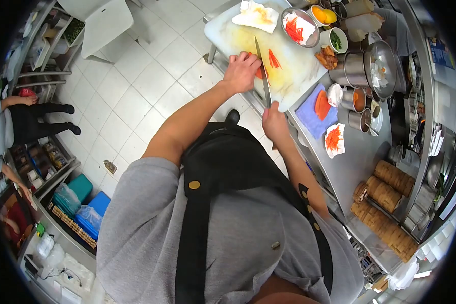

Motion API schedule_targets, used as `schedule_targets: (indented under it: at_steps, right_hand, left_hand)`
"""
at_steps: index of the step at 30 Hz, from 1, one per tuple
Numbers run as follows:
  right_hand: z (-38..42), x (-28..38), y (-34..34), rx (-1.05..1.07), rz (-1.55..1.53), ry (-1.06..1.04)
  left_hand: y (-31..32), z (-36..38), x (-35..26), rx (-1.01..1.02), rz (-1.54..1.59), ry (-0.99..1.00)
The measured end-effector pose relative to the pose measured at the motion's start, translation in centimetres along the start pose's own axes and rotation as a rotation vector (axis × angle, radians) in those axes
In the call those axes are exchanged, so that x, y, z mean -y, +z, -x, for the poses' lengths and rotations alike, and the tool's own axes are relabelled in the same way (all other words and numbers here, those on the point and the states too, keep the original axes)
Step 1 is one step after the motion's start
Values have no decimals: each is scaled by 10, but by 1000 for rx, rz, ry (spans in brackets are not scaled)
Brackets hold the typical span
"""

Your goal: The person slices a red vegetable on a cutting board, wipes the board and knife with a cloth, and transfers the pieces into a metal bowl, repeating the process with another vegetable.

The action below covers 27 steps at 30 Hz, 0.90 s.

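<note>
My right hand (pixel 276 124) is wrapped round the handle of a long kitchen knife (pixel 266 81), whose blade lies across the cutting board (pixel 289 93). On the blade's left side, my left hand (pixel 242 73) presses its bent fingers on an orange-red vegetable piece (pixel 259 73), mostly hidden under them. A few thin cut strips (pixel 274 59) of the same colour lie to the right of the blade. Yellowish stains mark the white board. At its far end is a stained white paper (pixel 256 16), with a metal bowl (pixel 309 38) of red strips on paper beside it.
Right of the board stand metal pots (pixel 357 70) and a white bowl of green pieces (pixel 334 40). A purple cloth (pixel 309 114) holds an orange-red slab. Bamboo steamers (pixel 385 223) are stacked nearer. Another person (pixel 25 121) is at the far left, near a white chair (pixel 104 25).
</note>
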State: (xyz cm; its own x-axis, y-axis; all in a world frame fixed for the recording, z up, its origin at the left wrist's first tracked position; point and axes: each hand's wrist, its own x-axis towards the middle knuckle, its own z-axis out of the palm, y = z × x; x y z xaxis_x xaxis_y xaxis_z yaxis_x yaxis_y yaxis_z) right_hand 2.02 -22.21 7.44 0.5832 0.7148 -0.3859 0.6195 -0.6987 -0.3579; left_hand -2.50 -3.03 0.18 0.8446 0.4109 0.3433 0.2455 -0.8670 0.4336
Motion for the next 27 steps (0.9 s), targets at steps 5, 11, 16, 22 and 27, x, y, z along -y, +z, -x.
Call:
schedule_targets:
  at_steps: [5, 11, 16, 22, 27]
  right_hand:
    - [4, 19, -41, 87, 23, 24]
    - [-9, -2, 9, -28, -49, 5]
    - [9, 16, -28, 16, 18, -22]
    - [-16, 7, 4, -42, -21, -9]
    - [2, 21, -34, 103, 8, 23]
  left_hand:
    - [-3, -1, 2, -4, 2, 13]
    - [0, 0, 2, -17, 9, -7]
    - [2, 1, 3, -2, 31, -2]
    - [4, 2, 5, -46, 84, -2]
    - [3, 2, 4, -54, 100, -3]
